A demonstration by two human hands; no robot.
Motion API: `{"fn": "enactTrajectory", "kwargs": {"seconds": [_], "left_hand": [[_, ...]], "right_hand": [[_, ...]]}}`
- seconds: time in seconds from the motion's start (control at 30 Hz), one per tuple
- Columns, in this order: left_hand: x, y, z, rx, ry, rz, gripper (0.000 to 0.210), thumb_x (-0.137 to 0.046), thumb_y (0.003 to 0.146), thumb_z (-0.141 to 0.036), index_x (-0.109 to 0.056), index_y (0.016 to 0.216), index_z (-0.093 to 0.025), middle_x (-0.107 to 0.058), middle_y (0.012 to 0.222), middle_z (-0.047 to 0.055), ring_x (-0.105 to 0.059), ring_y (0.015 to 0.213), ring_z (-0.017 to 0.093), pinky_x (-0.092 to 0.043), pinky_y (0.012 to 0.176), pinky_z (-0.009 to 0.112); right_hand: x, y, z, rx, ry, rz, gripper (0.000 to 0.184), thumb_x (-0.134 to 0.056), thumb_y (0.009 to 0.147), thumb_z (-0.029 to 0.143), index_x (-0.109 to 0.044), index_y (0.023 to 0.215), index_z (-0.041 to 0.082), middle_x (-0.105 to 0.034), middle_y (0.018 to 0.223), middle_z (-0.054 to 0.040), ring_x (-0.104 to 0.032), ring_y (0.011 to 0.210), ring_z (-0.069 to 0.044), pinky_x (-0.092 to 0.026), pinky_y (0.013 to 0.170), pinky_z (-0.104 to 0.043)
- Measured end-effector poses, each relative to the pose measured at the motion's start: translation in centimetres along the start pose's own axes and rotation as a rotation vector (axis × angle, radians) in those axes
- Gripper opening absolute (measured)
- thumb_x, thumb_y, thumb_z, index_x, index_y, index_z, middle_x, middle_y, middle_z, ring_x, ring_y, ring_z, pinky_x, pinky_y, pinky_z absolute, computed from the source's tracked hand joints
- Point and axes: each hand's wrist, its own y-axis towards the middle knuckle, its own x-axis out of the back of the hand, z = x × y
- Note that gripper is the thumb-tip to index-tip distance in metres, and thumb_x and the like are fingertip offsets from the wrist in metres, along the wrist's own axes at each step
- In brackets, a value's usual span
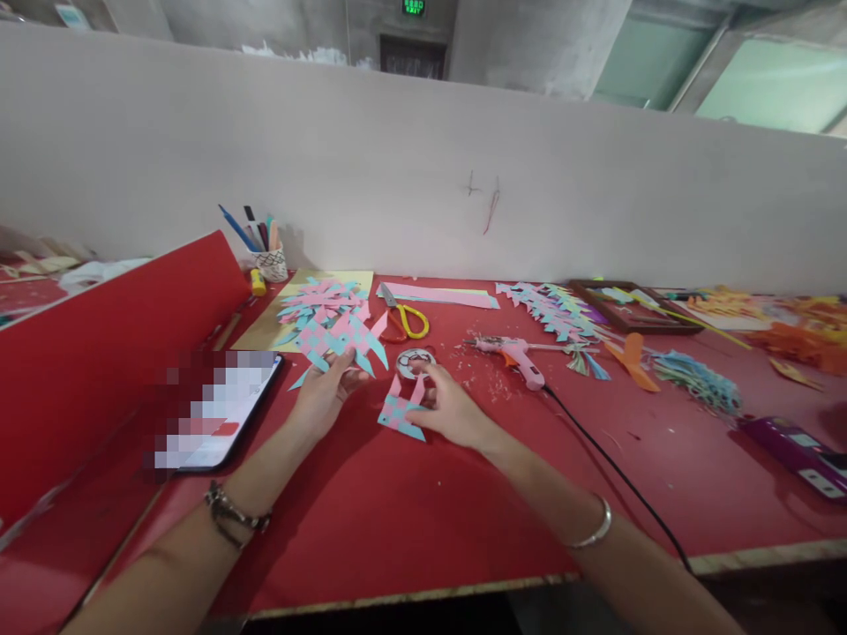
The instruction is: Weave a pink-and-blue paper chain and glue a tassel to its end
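Pinching the fish (395, 416) from its right, the right hand (456, 410) is nearly closed and nearer it than the left hand (324, 401). The fish's strips point away; whether it touches the red tabletop (397, 529) I cannot tell. Farther left, the left hand's curled fingers grip woven pieces (337, 339). Beyond lie the tape (405, 363), glue gun (522, 360) and scissors (414, 321), then a pale partition (397, 176).

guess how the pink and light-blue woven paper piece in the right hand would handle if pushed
The woven paper piece probably weighs little, being thin strips; its checkered weave likely keeps the middle fairly firm. The pink strip ends poking out may bend.
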Motion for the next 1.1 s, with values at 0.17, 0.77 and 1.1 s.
{"fn": "enactTrajectory", "kwargs": {"seconds": [0.17,0.77,1.1], "left_hand": [[-0.4,-0.3,-0.1,-0.052,0.076,-0.030,0.029,-0.071,0.052,-0.018,-0.042,0.050,-0.020,-0.051,0.045,-0.007,-0.053,0.041,0.008,-0.046,0.050,0.019],[0.4,-0.4,1.3,-0.236,0.377,0.117,0.024,-0.067,0.058,-0.028,-0.048,0.047,-0.018,-0.055,0.042,-0.004,-0.055,0.042,0.011,-0.045,0.054,0.022],[0.4,-0.3,1.3,-0.249,0.441,0.142,0.022,-0.066,0.061,-0.030,-0.053,0.048,-0.017,-0.057,0.043,-0.003,-0.054,0.043,0.011,-0.045,0.053,0.022]], "right_hand": [[2.0,1.0,0.1,-0.045,0.265,-0.158,0.016,-0.067,0.053,0.025,-0.059,0.064,0.016,-0.060,0.064,0.0001,-0.055,0.064,-0.012,-0.043,0.067,-0.028],[0.5,0.4,1.0,0.176,0.298,-0.340,0.018,-0.063,0.057,0.031,-0.051,0.054,0.019,-0.052,0.044,0.0053,-0.045,0.037,-0.008,-0.039,0.039,-0.022],[0.4,0.4,1.1,0.180,0.271,-0.325,0.017,-0.063,0.058,0.031,-0.051,0.056,0.019,-0.052,0.045,0.0054,-0.047,0.039,-0.008,-0.040,0.039,-0.021]]}}
